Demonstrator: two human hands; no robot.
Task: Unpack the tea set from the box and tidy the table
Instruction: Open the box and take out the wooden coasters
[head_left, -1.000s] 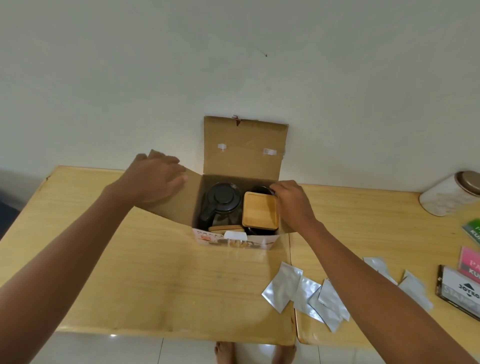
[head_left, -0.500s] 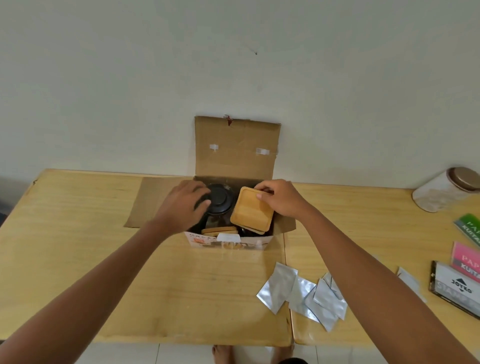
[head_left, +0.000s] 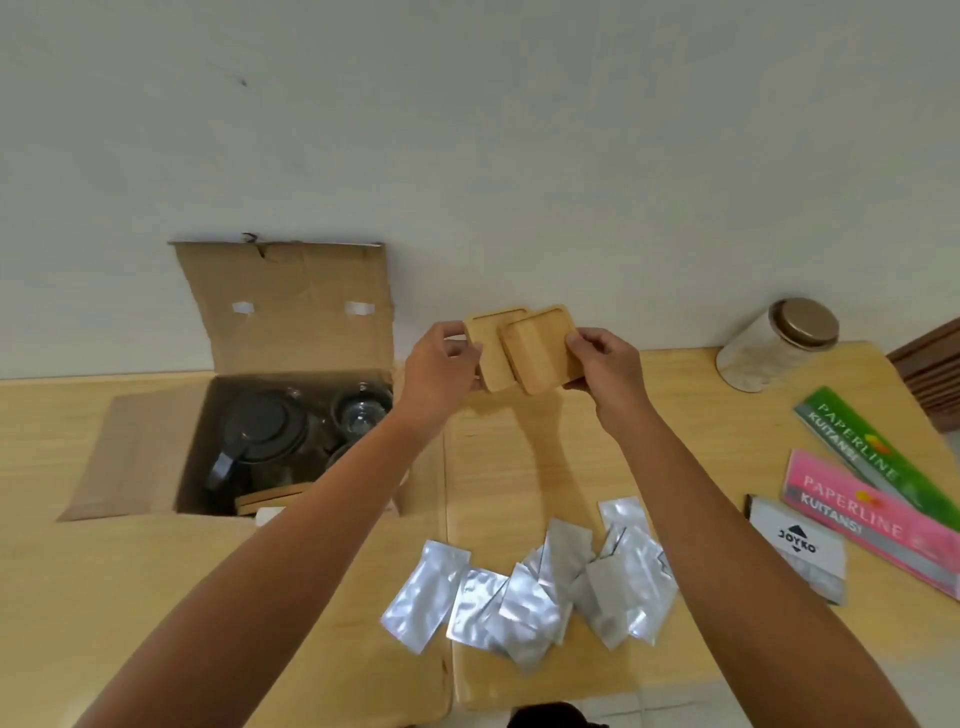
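An open cardboard box (head_left: 156, 447) stands at the left of the wooden table (head_left: 545, 467). Inside it I see a black-lidded teapot (head_left: 260, 431), a glass cup (head_left: 361, 413) and more wooden coasters (head_left: 270, 500) at the front. To the right of the box, above the table, I hold two square wooden coasters (head_left: 524, 351) fanned apart. My left hand (head_left: 441, 364) grips the rear coaster's left edge. My right hand (head_left: 605, 358) grips the front coaster's right edge.
Several silver foil sachets (head_left: 530, 587) lie scattered at the table's near middle. A lidded jar (head_left: 774, 345) stands at the back right. Green (head_left: 872, 452) and pink receipt books (head_left: 872, 519) and a Joyko box (head_left: 797, 545) lie at the right. A wall stands behind.
Both hands have come out of the box to its right, lifting two wooden coasters clear. My view has shifted right, so the box now sits at the left.
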